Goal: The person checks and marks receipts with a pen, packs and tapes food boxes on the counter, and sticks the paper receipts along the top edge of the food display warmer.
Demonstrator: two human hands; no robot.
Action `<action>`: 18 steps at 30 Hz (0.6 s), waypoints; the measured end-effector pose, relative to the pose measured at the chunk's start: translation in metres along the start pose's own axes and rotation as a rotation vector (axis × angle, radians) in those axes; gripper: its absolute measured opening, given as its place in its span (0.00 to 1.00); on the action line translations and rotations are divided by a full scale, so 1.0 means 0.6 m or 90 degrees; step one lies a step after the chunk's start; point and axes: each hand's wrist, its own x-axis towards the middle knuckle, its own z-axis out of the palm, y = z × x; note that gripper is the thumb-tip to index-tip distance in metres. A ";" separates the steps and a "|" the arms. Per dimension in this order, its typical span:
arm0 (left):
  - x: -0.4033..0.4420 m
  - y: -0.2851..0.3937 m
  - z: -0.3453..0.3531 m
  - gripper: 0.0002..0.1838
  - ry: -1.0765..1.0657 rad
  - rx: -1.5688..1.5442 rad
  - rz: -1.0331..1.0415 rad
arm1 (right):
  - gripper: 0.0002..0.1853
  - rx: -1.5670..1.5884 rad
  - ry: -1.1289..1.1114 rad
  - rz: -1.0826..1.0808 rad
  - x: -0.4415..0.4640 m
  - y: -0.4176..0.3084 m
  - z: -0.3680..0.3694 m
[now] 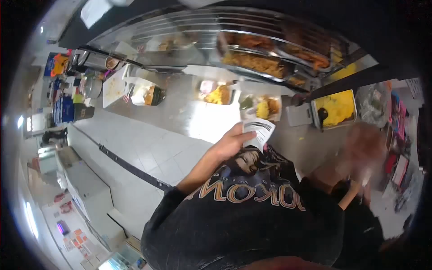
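My left hand [236, 138] is closed on a white printed paper slip [260, 131], pinched between thumb and fingers above the counter's front edge. Just beyond the slip lies an open container [261, 108] with yellow food, browned pieces and something green. To its left, another open container [218, 93] holds yellow and brown food. At the right, near a tray of yellow food [335, 108], my right hand [365, 143] is smeared by motion; its fingers and anything in them cannot be made out.
A glass display case [254, 63] with food trays overhangs the counter [175, 99]. A black box [153, 95] stands further left. Clear plastic bags [372, 104] lie at the right. Another person's forearm [351, 195] shows close by at the lower right.
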 end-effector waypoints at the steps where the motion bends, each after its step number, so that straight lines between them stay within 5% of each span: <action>1: -0.034 0.008 -0.042 0.19 0.047 -0.014 -0.003 | 0.03 -0.144 0.052 0.099 -0.021 0.038 0.041; 3: -0.087 0.033 -0.112 0.19 0.109 0.007 0.000 | 0.06 -0.422 0.088 0.333 -0.071 0.116 0.108; 7: -0.183 0.055 -0.262 0.18 0.217 -0.047 0.026 | 0.15 -0.892 -0.045 0.111 -0.195 0.350 0.094; 10: -0.225 0.024 -0.333 0.19 0.257 -0.059 0.079 | 0.17 -0.704 0.231 0.263 -0.259 0.399 0.084; 14: -0.252 0.017 -0.370 0.20 0.246 -0.109 0.054 | 0.22 -0.537 0.369 0.423 -0.266 0.395 0.122; 16: -0.259 0.015 -0.373 0.20 0.239 -0.128 0.044 | 0.26 -0.361 0.422 0.625 -0.228 0.382 0.218; 18: -0.258 0.006 -0.384 0.20 0.242 -0.132 0.043 | 0.28 -0.191 0.319 0.661 -0.197 0.399 0.261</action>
